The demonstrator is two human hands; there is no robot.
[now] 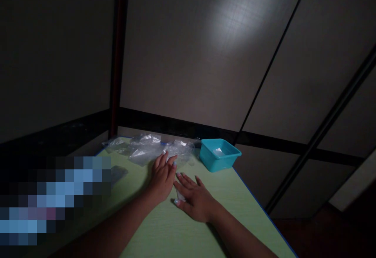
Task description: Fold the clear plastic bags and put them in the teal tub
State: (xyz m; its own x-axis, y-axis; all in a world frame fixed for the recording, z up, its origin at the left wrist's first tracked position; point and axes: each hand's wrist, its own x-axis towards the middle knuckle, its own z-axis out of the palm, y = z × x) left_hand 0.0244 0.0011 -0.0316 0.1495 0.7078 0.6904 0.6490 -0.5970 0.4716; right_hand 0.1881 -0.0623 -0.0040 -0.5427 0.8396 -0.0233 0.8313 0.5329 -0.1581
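My left hand [163, 175] reaches over the green table [155, 226] with its fingers apart. Its fingertips are at the near edge of some crumpled clear plastic bags [143, 152]; whether they touch the plastic I cannot tell. Just to the right, my right hand [192, 197] lies flat with spread fingers. Under its palm, between thumb and forefinger, shows a small whitish piece [180, 196], mostly covered, so its kind is unclear. Neither hand grips anything.
A turquoise plastic basket [220, 163] stands at the table's back right edge, with something small and pale inside. A dark flat packet [118, 175] lies to the left, beside a pixelated area. Panelled walls [188, 73] rise behind the table.
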